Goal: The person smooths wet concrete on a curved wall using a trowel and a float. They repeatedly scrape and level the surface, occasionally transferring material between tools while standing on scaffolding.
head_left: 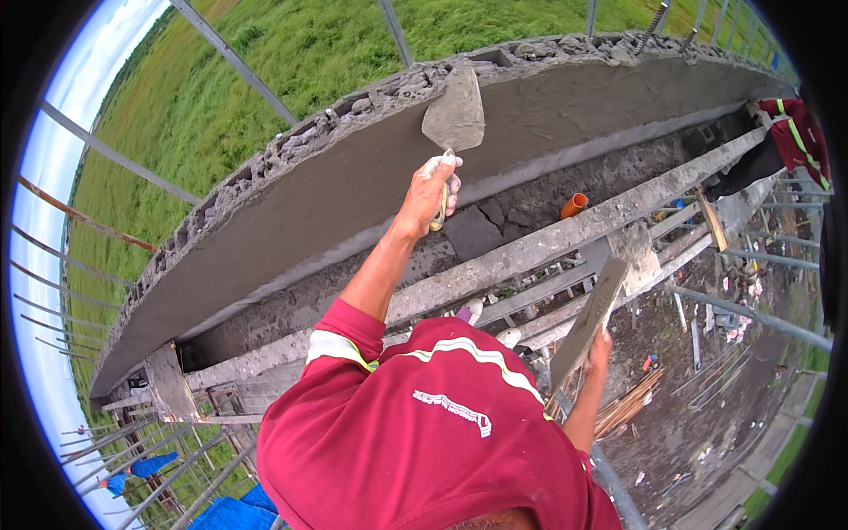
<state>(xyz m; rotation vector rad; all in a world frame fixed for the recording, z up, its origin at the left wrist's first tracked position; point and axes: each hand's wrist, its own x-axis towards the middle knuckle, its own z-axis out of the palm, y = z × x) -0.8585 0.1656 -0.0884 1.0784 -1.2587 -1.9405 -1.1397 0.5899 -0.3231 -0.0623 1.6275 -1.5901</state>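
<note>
My left hand (427, 196) reaches forward, its fingers wrapped round the handle of a trowel (456, 113). The trowel's broad, mortar-smeared blade lies against the upper part of a curved wall (353, 181) coated in smooth grey mortar. Along the wall's top runs a rough, broken edge (358, 106). Lower and to the right, my right hand (599, 352) grips a flat grey mortar board (586, 329), which is tilted and seen nearly edge-on. Its far face and part of my fingers are hidden.
A long mortar-stained beam (521, 256) runs beside the trough below the wall. An orange pipe (574, 206) sticks up there. At far right another person's maroon sleeve (802, 141) shows. Scaffold poles (751, 315) cross above littered ground; blue sheeting (234, 512) lies lower left.
</note>
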